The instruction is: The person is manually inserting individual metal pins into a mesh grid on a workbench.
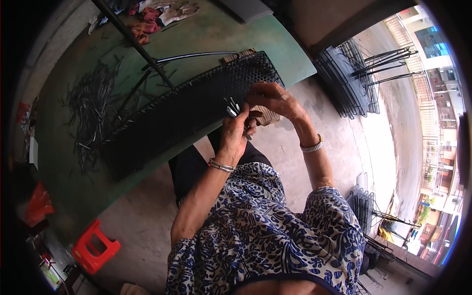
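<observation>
Strips (231, 112) poke up from the left hand (235, 133), which pinches them, maybe to keep them handy. I cannot tell how the right hand (272, 97) grips. The black rack (184, 109) lies along the green table's edge (300, 64), probably for easy reach.

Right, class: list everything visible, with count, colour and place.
Table: 1, green, upper left to centre
Mesh rack: 1, black, on the table
Strips: many, dark grey, table's left
Rod: 1, dark, over the table, upper left
Cloths: several, white and red, far left
Case: 1, grey, table's far edge
Stool: 1, red, lower left
Wire stacks: 2, dark, right
Buildings: several, mixed colours, outside, right
Small pieces: a few, silvery, centre
Shirt: 1, blue and white, lower centre
Left hand: 1, bare, holding the small pieces
Right hand: 1, bare, close beside the left
</observation>
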